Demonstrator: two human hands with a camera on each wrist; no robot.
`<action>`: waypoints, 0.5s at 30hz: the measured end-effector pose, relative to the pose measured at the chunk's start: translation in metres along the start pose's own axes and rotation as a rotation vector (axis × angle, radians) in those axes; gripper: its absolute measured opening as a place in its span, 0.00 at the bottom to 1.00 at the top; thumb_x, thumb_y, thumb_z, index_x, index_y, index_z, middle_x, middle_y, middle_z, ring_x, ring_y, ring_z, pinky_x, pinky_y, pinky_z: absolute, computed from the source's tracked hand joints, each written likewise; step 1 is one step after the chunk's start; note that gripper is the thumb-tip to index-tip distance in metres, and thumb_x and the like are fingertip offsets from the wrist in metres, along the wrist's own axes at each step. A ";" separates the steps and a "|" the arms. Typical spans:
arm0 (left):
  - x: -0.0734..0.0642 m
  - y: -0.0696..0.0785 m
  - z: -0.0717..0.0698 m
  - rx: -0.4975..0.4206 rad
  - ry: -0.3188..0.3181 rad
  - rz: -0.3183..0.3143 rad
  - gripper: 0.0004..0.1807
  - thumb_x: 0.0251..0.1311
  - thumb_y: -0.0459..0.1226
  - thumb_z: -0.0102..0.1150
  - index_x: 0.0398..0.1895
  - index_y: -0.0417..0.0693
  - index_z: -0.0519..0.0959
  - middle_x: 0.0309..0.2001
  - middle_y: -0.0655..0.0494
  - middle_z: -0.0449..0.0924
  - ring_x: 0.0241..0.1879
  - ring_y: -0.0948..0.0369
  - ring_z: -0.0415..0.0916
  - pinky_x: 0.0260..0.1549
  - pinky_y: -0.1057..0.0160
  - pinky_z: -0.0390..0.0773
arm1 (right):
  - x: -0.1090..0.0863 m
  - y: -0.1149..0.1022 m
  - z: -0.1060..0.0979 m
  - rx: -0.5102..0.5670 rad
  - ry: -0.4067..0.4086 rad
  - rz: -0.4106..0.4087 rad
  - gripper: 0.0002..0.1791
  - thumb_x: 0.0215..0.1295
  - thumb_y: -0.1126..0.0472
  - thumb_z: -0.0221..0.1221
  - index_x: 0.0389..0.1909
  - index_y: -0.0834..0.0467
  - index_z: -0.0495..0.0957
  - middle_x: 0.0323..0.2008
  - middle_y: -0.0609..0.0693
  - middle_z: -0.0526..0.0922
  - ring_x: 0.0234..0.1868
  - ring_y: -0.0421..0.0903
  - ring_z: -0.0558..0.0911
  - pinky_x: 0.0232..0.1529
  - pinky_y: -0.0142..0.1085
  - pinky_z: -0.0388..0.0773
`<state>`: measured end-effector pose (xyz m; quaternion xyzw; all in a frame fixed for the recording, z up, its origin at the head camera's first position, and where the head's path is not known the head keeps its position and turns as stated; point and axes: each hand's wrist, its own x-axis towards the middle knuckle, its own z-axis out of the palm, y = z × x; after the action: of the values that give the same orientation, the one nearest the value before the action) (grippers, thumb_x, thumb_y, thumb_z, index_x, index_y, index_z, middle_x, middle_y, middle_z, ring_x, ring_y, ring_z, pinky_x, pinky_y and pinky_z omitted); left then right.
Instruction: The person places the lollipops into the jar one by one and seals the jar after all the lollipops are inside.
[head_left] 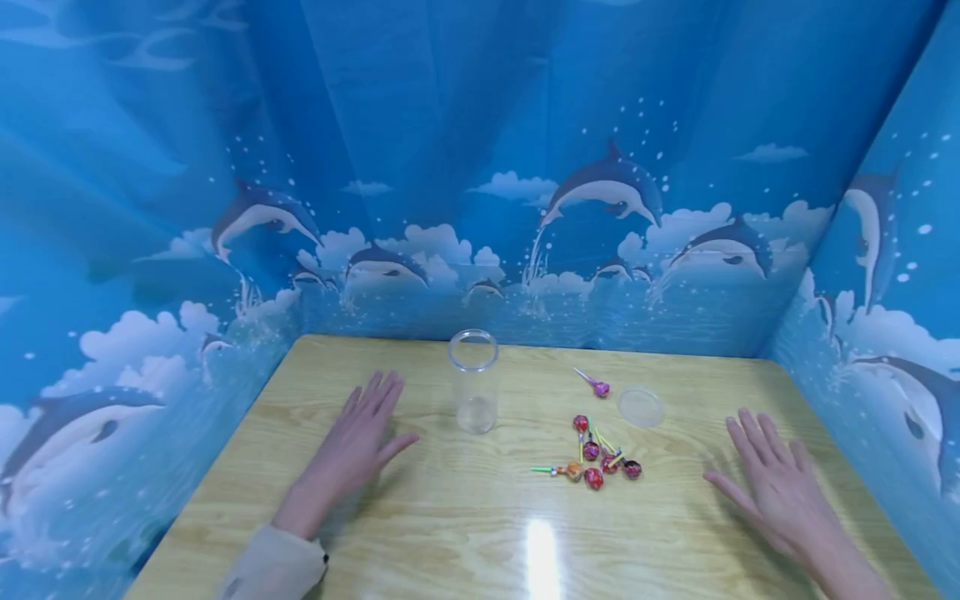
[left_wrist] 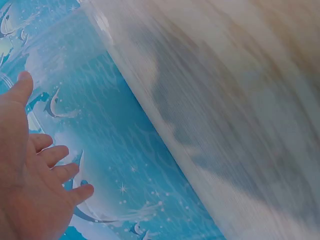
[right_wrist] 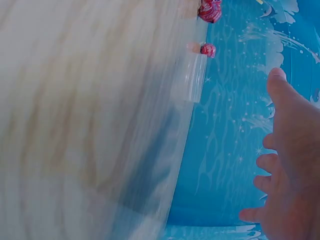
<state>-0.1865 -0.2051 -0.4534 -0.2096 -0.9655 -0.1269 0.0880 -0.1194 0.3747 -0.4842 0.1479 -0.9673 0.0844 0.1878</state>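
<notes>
My left hand (head_left: 358, 446) is over the left part of the table with fingers straight, thumb spread toward a clear plastic jar (head_left: 476, 383). The jar stands upright without a lid. Over the table's right side, my right hand (head_left: 776, 487) has its fingers extended and holds nothing. Between the hands lies a loose cluster of wrapped lollipops (head_left: 593, 477), several of them red, one orange. A purple lollipop (head_left: 600, 388) lies apart, farther back. Beside it is a round clear lid (head_left: 641, 407), flat on the table. In the wrist views, the left hand (left_wrist: 40, 175) and right hand (right_wrist: 295, 165) hold nothing.
The light wood table (head_left: 420, 533) reflects a bright light near its front. Blue dolphin-print curtains (head_left: 480, 167) hang behind the table and along its left and right sides.
</notes>
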 end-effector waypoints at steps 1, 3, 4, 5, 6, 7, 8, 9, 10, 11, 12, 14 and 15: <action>0.002 0.001 0.001 -0.009 0.000 0.001 0.48 0.72 0.57 0.57 0.82 0.39 0.50 0.82 0.43 0.45 0.81 0.44 0.41 0.78 0.40 0.44 | 0.001 -0.001 0.000 0.006 0.001 -0.004 0.48 0.74 0.43 0.58 0.81 0.66 0.48 0.82 0.60 0.41 0.82 0.52 0.33 0.78 0.54 0.22; 0.006 0.005 0.001 -0.025 0.001 0.000 0.48 0.72 0.56 0.58 0.82 0.38 0.50 0.82 0.42 0.46 0.81 0.45 0.42 0.78 0.41 0.46 | 0.003 -0.004 0.001 0.024 0.004 -0.006 0.47 0.74 0.44 0.58 0.80 0.67 0.49 0.82 0.62 0.42 0.82 0.53 0.34 0.78 0.52 0.23; 0.008 0.006 0.002 -0.038 0.005 -0.001 0.48 0.72 0.56 0.58 0.82 0.38 0.51 0.82 0.42 0.47 0.80 0.44 0.43 0.78 0.42 0.47 | 0.003 -0.006 0.002 0.036 0.004 -0.004 0.47 0.75 0.45 0.58 0.80 0.67 0.49 0.81 0.63 0.43 0.82 0.54 0.35 0.78 0.51 0.24; 0.010 0.008 0.002 -0.050 0.006 -0.004 0.48 0.72 0.56 0.58 0.82 0.38 0.51 0.81 0.42 0.47 0.80 0.45 0.43 0.78 0.42 0.47 | 0.004 -0.007 0.002 0.049 0.009 -0.003 0.47 0.74 0.46 0.59 0.80 0.68 0.50 0.81 0.65 0.46 0.82 0.56 0.37 0.79 0.50 0.25; 0.012 0.009 0.002 -0.061 0.008 -0.006 0.48 0.72 0.55 0.59 0.82 0.38 0.51 0.81 0.42 0.48 0.80 0.44 0.44 0.78 0.42 0.48 | 0.005 -0.009 0.002 0.062 0.011 -0.003 0.46 0.74 0.46 0.59 0.79 0.69 0.51 0.80 0.67 0.48 0.82 0.58 0.39 0.79 0.49 0.26; 0.014 0.011 0.003 -0.083 0.005 -0.015 0.48 0.72 0.55 0.59 0.82 0.39 0.50 0.81 0.42 0.47 0.80 0.45 0.44 0.78 0.43 0.48 | 0.006 -0.011 0.002 0.075 0.013 -0.005 0.46 0.74 0.46 0.59 0.78 0.70 0.52 0.79 0.69 0.50 0.82 0.61 0.41 0.80 0.47 0.27; 0.016 0.012 0.003 -0.106 0.005 -0.024 0.48 0.72 0.56 0.58 0.82 0.40 0.49 0.82 0.43 0.47 0.80 0.45 0.44 0.77 0.43 0.49 | 0.008 -0.013 0.003 0.089 0.016 -0.005 0.45 0.74 0.47 0.60 0.78 0.71 0.53 0.78 0.70 0.52 0.81 0.63 0.44 0.80 0.46 0.28; 0.018 0.013 0.004 -0.137 0.006 -0.033 0.48 0.72 0.56 0.58 0.83 0.41 0.49 0.82 0.43 0.47 0.80 0.46 0.45 0.77 0.43 0.49 | 0.009 -0.015 0.003 0.104 0.016 -0.004 0.45 0.74 0.47 0.60 0.78 0.71 0.54 0.77 0.71 0.54 0.80 0.65 0.47 0.80 0.45 0.28; 0.020 0.014 0.004 -0.166 0.006 -0.040 0.48 0.72 0.56 0.57 0.83 0.41 0.48 0.82 0.44 0.46 0.80 0.46 0.45 0.77 0.44 0.50 | 0.010 -0.017 0.003 0.118 0.019 -0.005 0.44 0.74 0.48 0.60 0.77 0.71 0.55 0.76 0.72 0.56 0.79 0.67 0.51 0.80 0.45 0.30; 0.022 0.015 0.005 -0.193 0.005 -0.051 0.48 0.73 0.57 0.56 0.83 0.43 0.47 0.82 0.44 0.46 0.80 0.47 0.45 0.77 0.44 0.50 | 0.012 -0.018 0.003 0.134 0.023 -0.005 0.43 0.74 0.48 0.61 0.77 0.71 0.56 0.75 0.73 0.58 0.77 0.70 0.55 0.81 0.45 0.32; 0.024 0.016 0.006 -0.223 0.006 -0.062 0.48 0.73 0.58 0.55 0.84 0.44 0.46 0.82 0.45 0.46 0.80 0.47 0.46 0.77 0.44 0.51 | 0.013 -0.020 0.003 0.149 0.025 -0.005 0.43 0.73 0.49 0.61 0.76 0.71 0.58 0.73 0.73 0.60 0.74 0.72 0.58 0.81 0.48 0.35; 0.029 0.019 0.008 -0.284 0.017 -0.083 0.48 0.73 0.58 0.55 0.84 0.45 0.46 0.82 0.45 0.47 0.80 0.47 0.48 0.76 0.44 0.53 | 0.015 -0.024 0.004 0.179 0.031 0.001 0.41 0.73 0.51 0.62 0.75 0.70 0.60 0.71 0.74 0.64 0.70 0.74 0.63 0.80 0.54 0.42; 0.032 0.020 0.008 -0.315 0.027 -0.090 0.48 0.73 0.57 0.56 0.84 0.44 0.46 0.82 0.44 0.48 0.79 0.46 0.49 0.76 0.43 0.54 | 0.015 -0.026 0.005 0.196 0.036 0.004 0.40 0.72 0.52 0.63 0.75 0.70 0.61 0.70 0.74 0.65 0.68 0.75 0.65 0.79 0.57 0.45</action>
<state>-0.2072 -0.1727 -0.4501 -0.1755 -0.9409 -0.2832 0.0612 -0.1265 0.3456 -0.4799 0.1621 -0.9512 0.1815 0.1897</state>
